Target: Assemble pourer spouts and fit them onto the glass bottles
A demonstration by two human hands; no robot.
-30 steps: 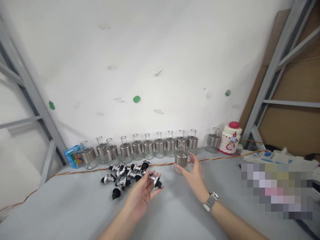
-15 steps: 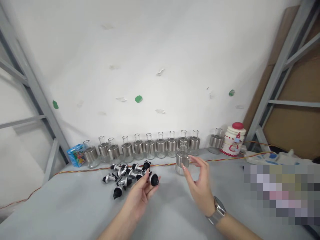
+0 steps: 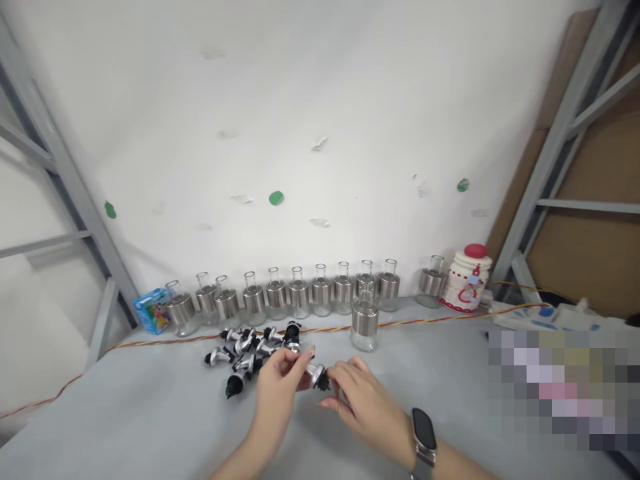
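My left hand (image 3: 283,380) is closed around a silver-and-black bottle pourer (image 3: 314,373), whose ribbed black end points right. Close to that black end is my right hand (image 3: 357,393), fingers curved and thumb apart; whether a fingertip touches it I cannot tell. Left of my hands lies a loose pile of similar pourers (image 3: 245,363) on the grey table (image 3: 165,413). Beyond my hands stands an uncapped glass bottle (image 3: 365,320) with a steel band, upright and apart from both.
Several like bottles (image 3: 299,293) line the wall. A blue box (image 3: 153,312) stands at the row's left end, a white jar with a red lid (image 3: 465,283) at its right. A twisted red-yellow wire (image 3: 200,341) crosses the table. White plastic wrapping (image 3: 560,315) lies far right.
My right hand has left the front bottle and come down-left to the pourer. My left hand has turned, so the pourer's black end now points right. The bottle stays standing.
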